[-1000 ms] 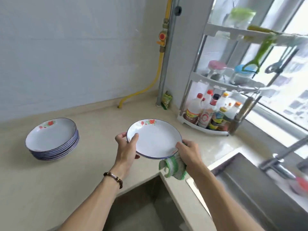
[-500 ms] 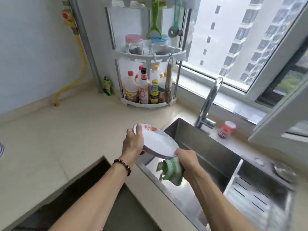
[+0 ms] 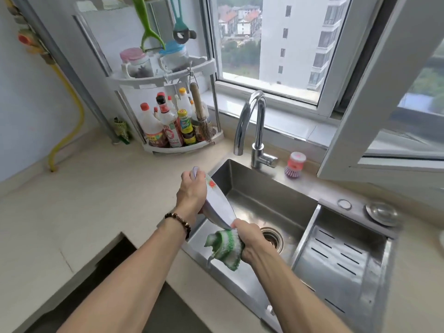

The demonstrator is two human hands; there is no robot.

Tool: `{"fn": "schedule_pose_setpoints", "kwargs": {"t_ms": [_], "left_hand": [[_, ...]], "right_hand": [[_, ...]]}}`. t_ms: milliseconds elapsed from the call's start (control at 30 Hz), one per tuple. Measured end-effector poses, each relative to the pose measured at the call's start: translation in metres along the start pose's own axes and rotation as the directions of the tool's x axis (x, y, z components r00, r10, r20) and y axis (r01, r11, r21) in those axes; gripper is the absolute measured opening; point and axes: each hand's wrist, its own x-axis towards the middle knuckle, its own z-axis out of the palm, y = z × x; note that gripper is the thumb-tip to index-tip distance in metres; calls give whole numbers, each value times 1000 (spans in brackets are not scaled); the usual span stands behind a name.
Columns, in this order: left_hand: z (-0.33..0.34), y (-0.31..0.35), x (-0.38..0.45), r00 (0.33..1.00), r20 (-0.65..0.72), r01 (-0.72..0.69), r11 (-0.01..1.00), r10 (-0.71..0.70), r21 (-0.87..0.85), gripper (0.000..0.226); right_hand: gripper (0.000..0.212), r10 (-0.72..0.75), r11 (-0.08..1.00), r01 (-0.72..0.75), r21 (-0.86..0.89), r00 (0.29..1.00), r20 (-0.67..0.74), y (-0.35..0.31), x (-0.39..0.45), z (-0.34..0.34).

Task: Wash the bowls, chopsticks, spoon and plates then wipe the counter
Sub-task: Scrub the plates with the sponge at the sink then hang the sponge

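My left hand (image 3: 192, 191) grips the far rim of a white plate (image 3: 217, 200) with a blue edge and a red flower print. The plate is tilted steeply over the left edge of the steel sink (image 3: 271, 200). My right hand (image 3: 249, 241) holds the plate's near rim together with a green and white dishcloth (image 3: 224, 247), which hangs below the hand over the basin. No water runs from the chrome faucet (image 3: 252, 123).
A corner rack (image 3: 168, 97) with sauce bottles and jars stands behind on the beige counter (image 3: 84, 200). A pink dish brush (image 3: 294, 165) sits by the faucet. A drain tray (image 3: 336, 267) fills the sink's right part. A dark cutout (image 3: 115, 272) opens in the counter near me.
The view has swung right from the counter to the sink. Both hands carried the plate over the basin and tilted it from nearly flat to steeply on edge.
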Motion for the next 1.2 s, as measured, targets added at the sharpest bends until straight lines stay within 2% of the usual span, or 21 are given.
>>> {"fn": "schedule_pose_setpoints", "kwargs": {"t_ms": [167,233,333,400,433,467,500,567,633,700,733,767,833,900,933,1000,1067,1100,1133,1167,1200], "left_hand": [[1,-6,3,998,-16,-67,994,66,-91,49],[-2,-11,3,998,-4,-64,983,65,-170,47],[-16,-21,6,1000,4,-2,945,3,-326,39],[-25,-26,10,1000,-8,9,932,-13,-363,36],[-28,-28,10,1000,-10,-3,940,-1,-342,35],[-32,-30,9,1000,-11,-20,950,18,-310,35],[-33,-31,7,999,-5,-41,958,41,-286,33],[-36,-34,5,996,9,-77,955,83,-286,28],[-40,-36,2,989,65,-105,941,132,-322,27],[-43,-36,-1,975,137,-119,933,174,-340,31],[-46,-37,-2,969,163,-125,938,185,-322,34],[-48,-38,-3,963,186,-134,944,195,-300,37],[-51,-36,-4,957,198,-149,945,211,-290,38],[-54,-32,-3,962,181,-144,944,204,-296,36],[-56,-29,-2,963,180,-138,943,199,-301,34],[-59,-25,-2,960,201,-127,946,192,-297,31],[-59,-25,-4,956,217,-136,952,199,-274,32],[-56,-25,-7,954,216,-151,957,207,-249,34],[-54,-25,-8,951,215,-172,959,221,-226,36],[-52,-24,-8,949,211,-191,960,235,-207,37],[-51,-22,-8,948,207,-196,957,240,-214,37]], "right_hand": [[18,-79,995,79,-66,997,-6,-4,5,-1],[20,-169,965,168,-203,986,11,-6,5,-4],[28,-451,720,372,-586,893,13,-16,-1,-14],[10,-650,550,499,-670,759,32,-30,-14,-14],[25,-696,531,538,-655,717,25,-37,-19,-11],[45,-713,548,582,-601,700,28,-43,-23,-3],[50,-729,548,637,-543,682,64,-50,-24,4],[26,-705,473,704,-529,663,252,-54,-26,27],[23,-610,307,757,-577,622,491,-44,-19,43],[43,-574,36,747,-664,559,598,-35,-5,48],[54,-559,-26,738,-674,548,622,-30,1,49],[60,-523,-11,744,-668,565,638,-27,3,52],[63,-426,116,789,-604,589,687,-24,-5,60],[67,-345,242,848,-472,530,775,-15,-27,68],[71,-317,257,866,-428,494,810,-11,-36,70],[66,-308,150,889,-432,458,834,-12,-34,64],[59,-390,-16,824,-566,516,762,-25,-10,58],[60,-429,-26,762,-647,576,696,-32,-4,57],[61,-451,28,734,-679,615,647,-35,-6,58],[62,-447,87,761,-643,607,658,-33,-12,62],[63,-424,121,822,-557,550,719,-28,-21,66]]}}
